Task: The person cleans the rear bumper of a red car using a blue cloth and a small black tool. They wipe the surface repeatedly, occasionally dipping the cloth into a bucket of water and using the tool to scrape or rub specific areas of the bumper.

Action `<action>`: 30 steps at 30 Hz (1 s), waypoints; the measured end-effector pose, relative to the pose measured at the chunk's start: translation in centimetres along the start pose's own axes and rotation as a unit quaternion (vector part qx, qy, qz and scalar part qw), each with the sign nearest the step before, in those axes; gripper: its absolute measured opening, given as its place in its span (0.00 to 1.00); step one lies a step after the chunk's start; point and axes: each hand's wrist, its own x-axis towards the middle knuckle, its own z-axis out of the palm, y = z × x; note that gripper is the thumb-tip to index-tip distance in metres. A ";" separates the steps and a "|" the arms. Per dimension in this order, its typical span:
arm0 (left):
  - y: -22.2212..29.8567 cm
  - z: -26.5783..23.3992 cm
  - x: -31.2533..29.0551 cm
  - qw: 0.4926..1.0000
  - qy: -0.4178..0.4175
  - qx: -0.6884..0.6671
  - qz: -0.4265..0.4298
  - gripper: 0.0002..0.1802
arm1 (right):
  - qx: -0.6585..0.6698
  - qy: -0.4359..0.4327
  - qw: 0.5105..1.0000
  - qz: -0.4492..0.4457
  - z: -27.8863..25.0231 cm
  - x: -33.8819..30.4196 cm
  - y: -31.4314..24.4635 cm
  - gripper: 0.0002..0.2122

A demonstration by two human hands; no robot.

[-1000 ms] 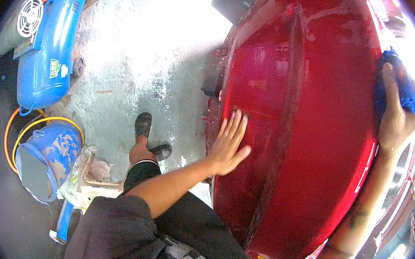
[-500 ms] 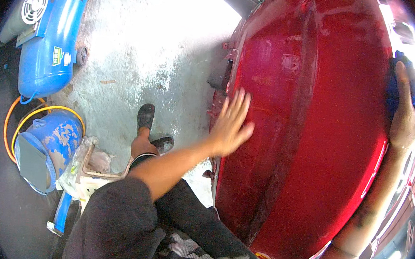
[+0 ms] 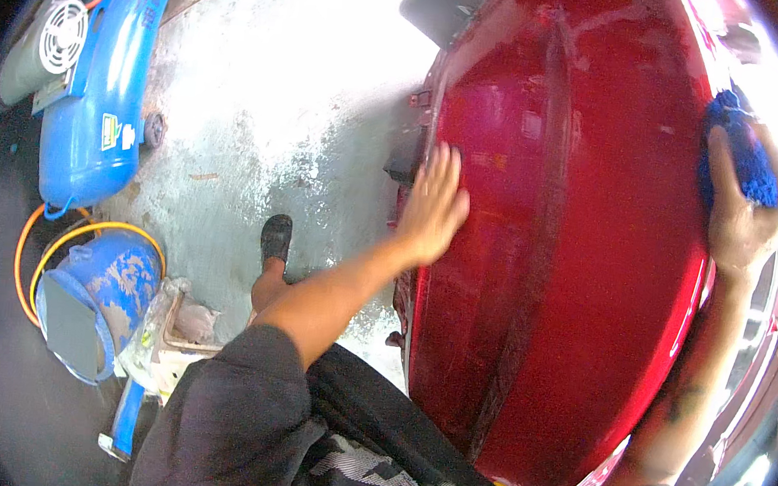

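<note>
A large, curved, glossy red car panel (image 3: 609,262) stretches lengthwise in front of me, with a long ridge running along it. My left hand (image 3: 437,206) is held flat at the panel's left edge, fingers straight and slightly apart, with nothing in it. On the panel's far right side, my right hand (image 3: 746,233) grips a shaggy blue wash sponge (image 3: 756,169) between thumb and fingers. The sponge lies against the red surface near its right border. My right arm reaches along that border, and the fingers' far side is partly hidden.
At the left stands a blue air compressor tank (image 3: 92,148) with a white fan guard. Below it are a worn blue drum (image 3: 131,281) and an orange-yellow hose (image 3: 22,257). A dark side mirror-like part (image 3: 442,7) juts out at the panel's top left.
The view has shifted slightly. My right hand and the blue sponge now sit a little farther left, with more of the sponge showing. Only one of my feet still shows.
</note>
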 end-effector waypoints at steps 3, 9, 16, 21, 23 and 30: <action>-2.4 -2.3 9.2 0.987 0.102 -0.109 -0.056 0.42 | 0.089 -0.016 0.991 0.098 -0.1 1.7 -3.0 0.19; 1.0 2.5 -0.3 0.983 0.148 -0.049 -0.096 0.32 | 0.229 0.043 0.967 0.107 0.7 1.9 -2.0 0.15; 2.8 -4.3 -0.6 0.985 0.038 -0.042 -0.163 0.35 | 0.148 0.073 0.983 0.080 -3.2 4.5 -1.5 0.17; 3.2 -16.3 6.5 0.831 -0.023 -0.386 -0.399 0.24 | 0.107 0.032 0.986 0.123 -4.4 4.1 -1.9 0.16; 0.1 -22.7 10.4 0.805 -0.066 -0.463 -0.366 0.19 | 0.085 0.031 0.984 0.152 -4.6 4.8 -2.3 0.16; 1.9 -37.7 23.3 0.754 -0.132 -0.540 -0.350 0.35 | -0.010 -0.002 0.970 0.242 -4.8 7.0 -4.3 0.16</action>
